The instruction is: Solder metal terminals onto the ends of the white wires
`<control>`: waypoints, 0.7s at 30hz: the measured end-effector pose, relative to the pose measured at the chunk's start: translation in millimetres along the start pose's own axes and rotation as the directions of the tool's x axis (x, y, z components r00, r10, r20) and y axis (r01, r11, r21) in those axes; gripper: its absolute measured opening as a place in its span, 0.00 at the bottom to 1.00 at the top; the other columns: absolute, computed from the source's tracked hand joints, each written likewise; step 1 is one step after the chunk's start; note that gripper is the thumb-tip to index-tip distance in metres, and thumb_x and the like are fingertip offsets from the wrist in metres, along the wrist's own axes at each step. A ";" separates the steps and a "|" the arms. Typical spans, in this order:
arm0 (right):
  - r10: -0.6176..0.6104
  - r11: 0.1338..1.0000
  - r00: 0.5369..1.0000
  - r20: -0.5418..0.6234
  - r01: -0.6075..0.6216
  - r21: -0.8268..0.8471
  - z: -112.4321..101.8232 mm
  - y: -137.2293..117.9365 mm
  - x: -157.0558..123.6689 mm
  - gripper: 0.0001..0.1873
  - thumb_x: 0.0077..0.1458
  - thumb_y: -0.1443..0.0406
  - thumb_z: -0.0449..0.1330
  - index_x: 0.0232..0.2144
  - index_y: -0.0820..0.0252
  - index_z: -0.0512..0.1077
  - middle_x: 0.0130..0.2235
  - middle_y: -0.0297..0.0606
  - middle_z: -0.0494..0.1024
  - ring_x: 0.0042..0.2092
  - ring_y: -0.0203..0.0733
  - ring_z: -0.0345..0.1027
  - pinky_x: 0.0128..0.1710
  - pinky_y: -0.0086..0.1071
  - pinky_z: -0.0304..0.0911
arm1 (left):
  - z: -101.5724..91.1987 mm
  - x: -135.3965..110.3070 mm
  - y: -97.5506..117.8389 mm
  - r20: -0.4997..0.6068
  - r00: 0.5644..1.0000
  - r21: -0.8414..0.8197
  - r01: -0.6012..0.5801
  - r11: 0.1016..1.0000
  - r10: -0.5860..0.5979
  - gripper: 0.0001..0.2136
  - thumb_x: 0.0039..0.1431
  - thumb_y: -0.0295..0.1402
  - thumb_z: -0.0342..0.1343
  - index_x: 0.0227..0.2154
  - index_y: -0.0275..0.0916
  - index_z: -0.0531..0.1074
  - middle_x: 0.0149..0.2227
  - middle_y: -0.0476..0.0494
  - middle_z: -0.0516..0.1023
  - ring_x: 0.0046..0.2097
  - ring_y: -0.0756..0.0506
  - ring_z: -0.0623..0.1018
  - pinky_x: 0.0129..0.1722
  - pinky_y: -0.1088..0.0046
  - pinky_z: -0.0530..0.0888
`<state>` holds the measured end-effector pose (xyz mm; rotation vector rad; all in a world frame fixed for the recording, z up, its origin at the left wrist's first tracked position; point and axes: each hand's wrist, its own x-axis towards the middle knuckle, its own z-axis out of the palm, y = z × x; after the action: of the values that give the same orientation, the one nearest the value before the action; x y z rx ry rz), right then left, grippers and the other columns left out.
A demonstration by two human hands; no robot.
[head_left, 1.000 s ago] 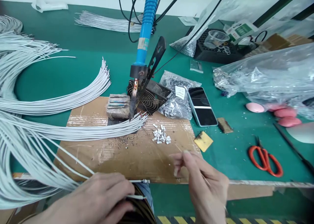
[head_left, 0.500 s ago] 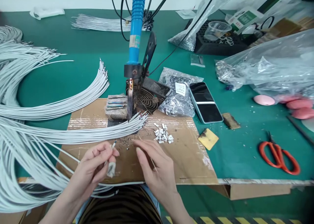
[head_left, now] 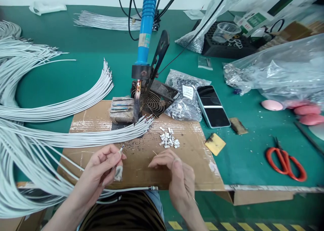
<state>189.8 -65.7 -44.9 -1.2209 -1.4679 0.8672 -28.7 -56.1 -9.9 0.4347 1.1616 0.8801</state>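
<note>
My left hand (head_left: 101,172) pinches a white wire end (head_left: 120,149) whose stripped tip points up and right over the cardboard sheet (head_left: 192,170). One of its fingers wears a grey wrap. My right hand (head_left: 177,180) is closed in a pinch around a thin strand of solder (head_left: 155,153), its tip a little right of the wire tip. A pile of small metal terminals (head_left: 168,140) lies just beyond the right hand. The blue-handled soldering iron (head_left: 141,55) stands fixed, its tip down at a fan of wire ends (head_left: 141,123).
Long bundles of white wires (head_left: 50,109) sweep across the left side of the green table (head_left: 101,62). Behind the cardboard sit a small fan (head_left: 152,103), a bag of parts (head_left: 184,99) and a phone (head_left: 212,106). Orange scissors (head_left: 285,158) lie at right, plastic bags (head_left: 278,69) beyond.
My left hand came up from the table's near edge with a wire end and holds it over the cardboard. My right hand shifted left, then back to the right, still pinching the thin strand.
</note>
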 end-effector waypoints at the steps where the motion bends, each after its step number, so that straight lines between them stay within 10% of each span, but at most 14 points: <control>1: 0.032 0.999 0.999 0.008 -0.032 0.005 4.6 -2.1 1.4 0.29 0.77 0.61 0.46 0.30 0.54 0.82 0.27 0.35 0.78 0.31 0.40 0.71 0.35 0.35 0.66 | 1.5 -1.0 -0.1 -0.002 1.000 0.009 -0.006 1.000 0.006 0.16 0.56 0.43 0.73 0.30 0.34 0.77 0.22 0.55 0.73 0.18 0.61 0.51 0.18 0.82 0.45; 7: 0.282 0.905 0.947 0.155 -0.316 0.285 32.6 -19.5 10.9 0.08 0.63 0.63 0.66 0.40 0.50 0.87 0.29 0.33 0.75 0.26 0.34 0.63 0.25 0.29 0.58 | 9.1 -6.9 -0.7 0.010 1.000 0.082 -0.026 0.996 0.025 0.18 0.55 0.46 0.73 0.28 0.35 0.77 0.22 0.54 0.72 0.19 0.59 0.52 0.20 0.81 0.45; 12: 0.387 0.638 0.856 0.343 -0.517 0.570 49.4 -20.9 15.5 0.07 0.56 0.61 0.73 0.39 0.50 0.88 0.28 0.31 0.72 0.23 0.29 0.57 0.22 0.27 0.52 | 9.8 -10.4 1.9 0.033 0.999 0.058 0.010 0.998 -0.012 0.20 0.52 0.47 0.74 0.25 0.35 0.74 0.21 0.53 0.73 0.18 0.60 0.52 0.19 0.81 0.46; 21: 0.423 0.450 0.816 0.394 -0.566 0.690 59.1 -17.0 10.6 0.06 0.47 0.56 0.78 0.29 0.47 0.88 0.28 0.34 0.78 0.21 0.28 0.58 0.18 0.26 0.47 | 1.6 -13.8 6.5 0.105 0.979 0.037 0.169 0.985 -0.172 0.20 0.50 0.48 0.75 0.24 0.34 0.80 0.18 0.50 0.74 0.17 0.60 0.51 0.18 0.81 0.42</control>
<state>128.3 -55.4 -40.8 -0.8697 -0.6124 1.8360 -31.4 -62.8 3.7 0.3943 1.0953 0.6838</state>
